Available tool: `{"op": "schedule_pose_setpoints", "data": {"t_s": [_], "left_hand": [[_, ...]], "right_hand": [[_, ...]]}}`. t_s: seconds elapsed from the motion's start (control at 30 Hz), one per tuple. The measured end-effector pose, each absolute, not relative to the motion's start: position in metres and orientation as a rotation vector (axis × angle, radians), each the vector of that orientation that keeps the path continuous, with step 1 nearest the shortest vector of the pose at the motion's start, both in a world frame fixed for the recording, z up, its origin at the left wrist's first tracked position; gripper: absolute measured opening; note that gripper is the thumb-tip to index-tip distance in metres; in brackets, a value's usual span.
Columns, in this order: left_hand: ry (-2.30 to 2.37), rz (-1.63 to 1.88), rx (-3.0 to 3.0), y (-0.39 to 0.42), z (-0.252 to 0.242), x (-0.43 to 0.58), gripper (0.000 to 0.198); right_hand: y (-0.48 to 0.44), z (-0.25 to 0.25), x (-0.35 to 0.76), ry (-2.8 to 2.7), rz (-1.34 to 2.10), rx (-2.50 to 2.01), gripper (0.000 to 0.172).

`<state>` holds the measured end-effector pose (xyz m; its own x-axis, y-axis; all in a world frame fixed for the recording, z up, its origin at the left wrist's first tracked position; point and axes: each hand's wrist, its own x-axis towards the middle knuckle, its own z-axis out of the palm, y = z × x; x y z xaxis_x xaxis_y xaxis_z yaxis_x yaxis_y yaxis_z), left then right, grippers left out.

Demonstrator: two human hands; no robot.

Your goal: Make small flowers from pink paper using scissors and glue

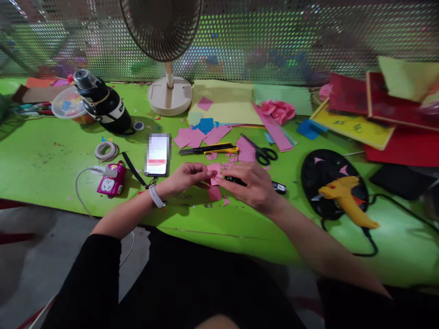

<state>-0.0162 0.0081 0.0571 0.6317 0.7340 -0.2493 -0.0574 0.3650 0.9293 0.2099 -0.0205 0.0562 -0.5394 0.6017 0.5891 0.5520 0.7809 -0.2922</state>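
Observation:
My left hand (185, 177) and my right hand (252, 185) meet over the green table (44, 160), both pinching a small pink paper square (215, 172). The fingers of both hands are closed on the paper. Under my right hand lies a dark pen-like object (278, 187). Another pink scrap (214, 193) lies on the table just below the hands. More pink squares (197, 136) are spread behind them. A white watch band sits on my left wrist.
A yellow utility knife (209, 149) and black scissors (262, 152) lie behind the hands. A phone (157, 154), tape roll (105, 150), pink power bank (111, 181), black bottle (103, 103) and fan base (169, 95) stand left. A yellow glue gun (346, 195) rests on a black mat to the right.

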Motion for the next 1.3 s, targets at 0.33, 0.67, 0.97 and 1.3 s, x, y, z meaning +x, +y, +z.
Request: {"op": "schedule_pose_setpoints", "data": {"t_s": [0.33,0.67,0.97,1.3], "left_hand": [[0.702,0.584,1.194,0.004,0.057,-0.014,0.04],[0.643,0.681,1.46,-0.001,0.051,-0.013,0.036],[0.583,0.649,1.566,-0.001,0.057,-0.018,0.031],[0.649,0.676,1.68,-0.001,0.05,-0.015,0.032]], "right_hand": [[-0.026,0.058,0.199,-2.041,0.194,-0.85,0.006],[-0.03,0.051,0.193,-1.73,0.801,-1.088,0.007],[-0.033,0.052,0.19,-1.721,0.729,-1.146,0.009],[-0.033,0.053,0.188,-1.762,0.72,-1.129,0.009]]}}
